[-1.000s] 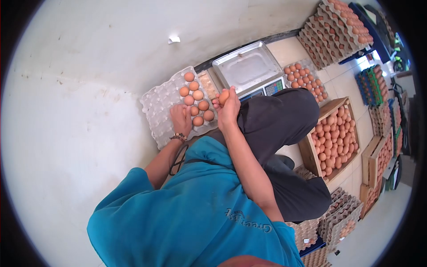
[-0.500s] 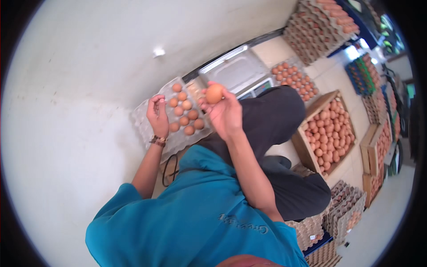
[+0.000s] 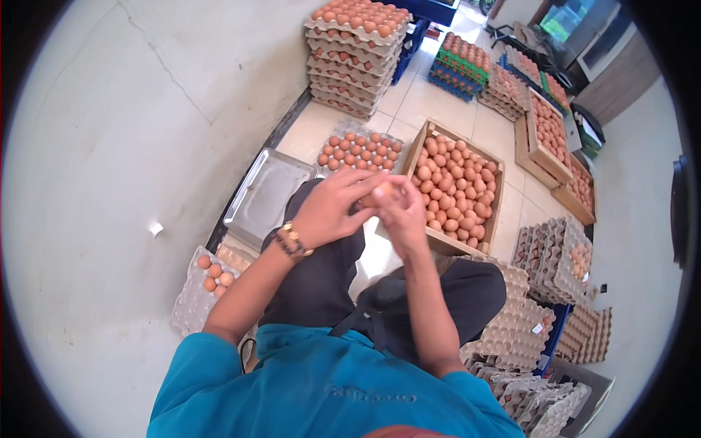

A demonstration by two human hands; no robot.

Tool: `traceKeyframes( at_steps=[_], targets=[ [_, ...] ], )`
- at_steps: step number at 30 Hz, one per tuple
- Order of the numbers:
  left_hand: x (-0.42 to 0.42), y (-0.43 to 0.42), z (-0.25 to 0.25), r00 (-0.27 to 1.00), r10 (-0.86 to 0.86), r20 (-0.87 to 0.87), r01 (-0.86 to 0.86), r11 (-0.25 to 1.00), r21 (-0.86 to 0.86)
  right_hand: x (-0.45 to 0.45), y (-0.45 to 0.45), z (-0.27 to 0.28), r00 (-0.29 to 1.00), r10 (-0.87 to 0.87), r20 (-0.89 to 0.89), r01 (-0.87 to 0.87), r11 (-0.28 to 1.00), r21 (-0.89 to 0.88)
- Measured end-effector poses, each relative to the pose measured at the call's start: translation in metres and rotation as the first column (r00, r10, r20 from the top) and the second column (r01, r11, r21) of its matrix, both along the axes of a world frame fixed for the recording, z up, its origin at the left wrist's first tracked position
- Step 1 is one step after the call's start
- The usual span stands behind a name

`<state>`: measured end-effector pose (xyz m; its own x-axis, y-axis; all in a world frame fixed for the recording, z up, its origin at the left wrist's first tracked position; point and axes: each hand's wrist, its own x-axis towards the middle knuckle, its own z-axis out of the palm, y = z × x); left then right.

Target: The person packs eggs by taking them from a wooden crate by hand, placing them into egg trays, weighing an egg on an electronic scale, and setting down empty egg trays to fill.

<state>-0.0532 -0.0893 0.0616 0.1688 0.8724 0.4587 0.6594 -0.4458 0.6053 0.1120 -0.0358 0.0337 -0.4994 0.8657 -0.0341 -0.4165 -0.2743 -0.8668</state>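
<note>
Both hands meet over my lap around a brown egg [image 3: 382, 191], which is partly hidden by fingers and slightly blurred. My left hand [image 3: 332, 208], with a bracelet at its wrist, reaches across from the left, its fingers over the egg and its thumb below. From the other side, my right hand [image 3: 403, 215] grips the egg with bent fingers. Just beyond the hands lies a grey tray of eggs [image 3: 358, 151]. A wooden crate heaped with eggs [image 3: 454, 186] stands to their right. At lower left, a partly filled egg tray [image 3: 191, 303] is half covered by my left arm.
A metal scale pan [image 3: 269, 193] lies left of my knees, near the wall. Tall stacked egg trays [image 3: 347, 69] stand behind. More wooden crates [image 3: 537, 150] and green and blue trays [image 3: 460, 69] are farther back. Cardboard trays [image 3: 551, 263] are stacked at right.
The view has swung right, towards the crate. My left hand has left the partly filled tray and come over to my right hand, which still has the egg; both are now around it.
</note>
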Motion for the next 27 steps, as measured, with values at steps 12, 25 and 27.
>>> traceKeyframes(
  at_steps=[12, 25, 27],
  targets=[
    [0.113, 0.178, -0.033, 0.907, -0.210, -0.364, 0.113, 0.956, -0.270, 0.029, 0.182, -0.233, 0.946, -0.322, 0.020, 0.311, 0.892, -0.328],
    [0.117, 0.215, -0.052, 0.986, 0.166, 0.005, -0.152, 0.916, -0.372, -0.105, 0.338, -0.312, 0.581, -0.530, 0.618, 0.475, 0.837, 0.272],
    [0.129, 0.204, -0.057, 0.984, 0.163, 0.072, -0.129, 0.929, -0.346, -0.118, 0.346, -0.311, 0.501, -0.560, 0.660, 0.356, 0.829, 0.432]
  ],
)
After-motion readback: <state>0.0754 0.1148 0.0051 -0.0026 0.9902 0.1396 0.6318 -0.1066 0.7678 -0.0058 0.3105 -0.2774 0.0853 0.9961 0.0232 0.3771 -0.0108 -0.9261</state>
